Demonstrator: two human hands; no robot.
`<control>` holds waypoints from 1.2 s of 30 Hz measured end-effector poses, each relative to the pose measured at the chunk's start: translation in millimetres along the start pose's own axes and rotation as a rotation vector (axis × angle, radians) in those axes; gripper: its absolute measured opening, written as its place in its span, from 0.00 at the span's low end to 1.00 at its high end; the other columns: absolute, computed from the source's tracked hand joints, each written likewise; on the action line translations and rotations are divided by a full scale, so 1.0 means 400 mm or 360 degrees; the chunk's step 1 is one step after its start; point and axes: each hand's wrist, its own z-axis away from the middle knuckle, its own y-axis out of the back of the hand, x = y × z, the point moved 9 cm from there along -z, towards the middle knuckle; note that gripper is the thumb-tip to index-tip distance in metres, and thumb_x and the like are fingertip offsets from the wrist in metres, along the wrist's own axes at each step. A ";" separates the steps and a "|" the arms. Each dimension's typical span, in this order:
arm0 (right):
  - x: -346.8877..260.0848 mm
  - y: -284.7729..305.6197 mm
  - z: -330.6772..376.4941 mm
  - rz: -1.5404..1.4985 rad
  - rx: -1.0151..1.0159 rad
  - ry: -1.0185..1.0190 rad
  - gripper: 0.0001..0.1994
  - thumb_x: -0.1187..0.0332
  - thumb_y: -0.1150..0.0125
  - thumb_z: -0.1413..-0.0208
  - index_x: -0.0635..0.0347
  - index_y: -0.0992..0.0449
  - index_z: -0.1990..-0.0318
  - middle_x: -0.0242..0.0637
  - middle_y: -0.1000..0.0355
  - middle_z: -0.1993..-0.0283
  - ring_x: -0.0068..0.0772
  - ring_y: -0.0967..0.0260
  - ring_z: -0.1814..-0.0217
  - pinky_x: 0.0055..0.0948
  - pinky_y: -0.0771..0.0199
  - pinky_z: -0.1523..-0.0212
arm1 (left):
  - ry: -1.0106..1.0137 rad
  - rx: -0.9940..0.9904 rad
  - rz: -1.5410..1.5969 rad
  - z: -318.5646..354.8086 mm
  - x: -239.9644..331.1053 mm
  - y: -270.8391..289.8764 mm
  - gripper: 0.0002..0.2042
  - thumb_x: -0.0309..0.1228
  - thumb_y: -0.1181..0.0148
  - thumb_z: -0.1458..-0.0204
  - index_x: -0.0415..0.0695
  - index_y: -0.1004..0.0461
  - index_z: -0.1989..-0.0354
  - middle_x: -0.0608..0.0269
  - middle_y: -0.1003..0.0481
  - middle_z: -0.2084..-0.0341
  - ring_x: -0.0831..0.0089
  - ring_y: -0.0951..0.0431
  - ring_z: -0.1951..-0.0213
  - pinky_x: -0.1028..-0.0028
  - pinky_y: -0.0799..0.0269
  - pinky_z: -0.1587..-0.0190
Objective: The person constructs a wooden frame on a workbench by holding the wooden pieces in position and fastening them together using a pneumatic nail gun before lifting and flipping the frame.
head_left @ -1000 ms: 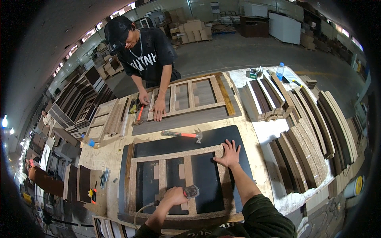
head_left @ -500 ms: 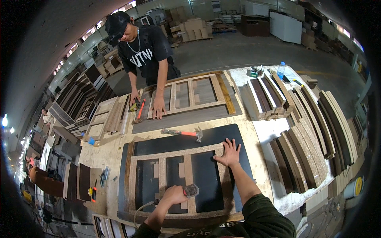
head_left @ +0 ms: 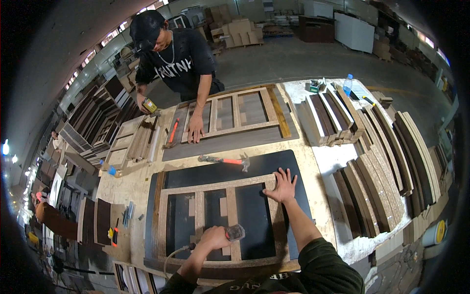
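Head view shows the left hand point(head_left: 213, 238) clenched around a pneumatic nailer point(head_left: 234, 232) pressed on the wooden frame's point(head_left: 230, 183) centre slat, while the right hand point(head_left: 281, 186) lies flat, fingers spread, on that frame's right corner atop the dark panel point(head_left: 274, 159).

Evenly and fairly brightly lit at the centre, from overhead and from a row of bright windows point(head_left: 105, 41) along the far left wall. Blown-out glare at those windows and at 2 small lamps point(head_left: 6, 149) near the left rim. Soft, short shadows only, under the right hand point(head_left: 281, 186) and the hammer point(head_left: 225, 160). Heavy fisheye bending: table edges point(head_left: 313, 161) and stacked boards point(head_left: 391, 161) curved toward the rim. Black vignette in all 4 corners. Sharp in the middle, softer and smeared toward the edges. Slight blur on the left hand point(head_left: 213, 237) and its tool.
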 end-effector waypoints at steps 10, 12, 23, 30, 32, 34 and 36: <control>-0.005 -0.007 -0.007 0.0019 0.0094 0.0052 0.48 0.37 0.36 0.69 0.51 0.40 0.38 0.33 0.53 0.29 0.44 0.68 0.24 0.58 0.75 0.30 | -0.0002 0.0005 0.0027 0.001 -0.004 0.001 0.20 0.43 0.39 0.61 0.37 0.21 0.68 0.43 0.23 0.68 0.50 0.22 0.61 0.61 0.26 0.56; -0.019 -0.007 -0.006 0.0026 0.0041 0.0037 0.48 0.37 0.36 0.68 0.50 0.40 0.37 0.33 0.54 0.28 0.42 0.70 0.24 0.56 0.76 0.29 | 0.0004 0.0001 0.0047 0.003 -0.014 -0.002 0.20 0.43 0.39 0.62 0.37 0.21 0.68 0.43 0.23 0.68 0.50 0.22 0.61 0.61 0.26 0.56; 0.046 -0.016 -0.003 0.0062 0.0239 0.0064 0.49 0.35 0.37 0.68 0.57 0.37 0.39 0.40 0.50 0.31 0.48 0.65 0.26 0.61 0.71 0.32 | -0.0073 0.0122 -0.0088 -0.040 -0.006 -0.025 0.26 0.51 0.34 0.65 0.38 0.21 0.69 0.43 0.23 0.69 0.50 0.22 0.61 0.60 0.26 0.56; -0.016 -0.012 -0.006 -0.0097 0.0174 0.0163 0.45 0.37 0.37 0.65 0.54 0.37 0.39 0.38 0.50 0.30 0.46 0.66 0.25 0.60 0.71 0.31 | 0.0168 0.0196 -0.0107 -0.065 -0.101 -0.048 0.22 0.47 0.31 0.67 0.43 0.20 0.66 0.50 0.21 0.71 0.55 0.21 0.62 0.62 0.27 0.62; 0.013 0.026 0.007 -0.0018 0.0147 0.0099 0.45 0.37 0.37 0.67 0.54 0.35 0.40 0.37 0.49 0.30 0.46 0.65 0.25 0.61 0.71 0.31 | -0.0077 0.0103 -0.0014 -0.075 -0.053 -0.053 0.26 0.51 0.34 0.67 0.39 0.21 0.69 0.43 0.23 0.68 0.50 0.22 0.60 0.59 0.27 0.56; 0.023 0.042 0.011 -0.0047 0.0104 0.0030 0.46 0.37 0.34 0.70 0.52 0.35 0.40 0.37 0.48 0.31 0.47 0.64 0.26 0.62 0.71 0.32 | -0.0110 0.0060 -0.0049 -0.049 -0.012 -0.028 0.24 0.50 0.37 0.64 0.40 0.21 0.67 0.43 0.23 0.67 0.49 0.23 0.60 0.58 0.27 0.56; 0.014 0.033 0.007 -0.0022 0.0193 0.0040 0.46 0.37 0.33 0.71 0.50 0.35 0.40 0.36 0.48 0.31 0.46 0.63 0.26 0.61 0.72 0.31 | -0.0052 0.0024 -0.0122 -0.029 -0.006 -0.013 0.23 0.50 0.39 0.62 0.41 0.21 0.66 0.44 0.23 0.66 0.48 0.23 0.59 0.58 0.27 0.57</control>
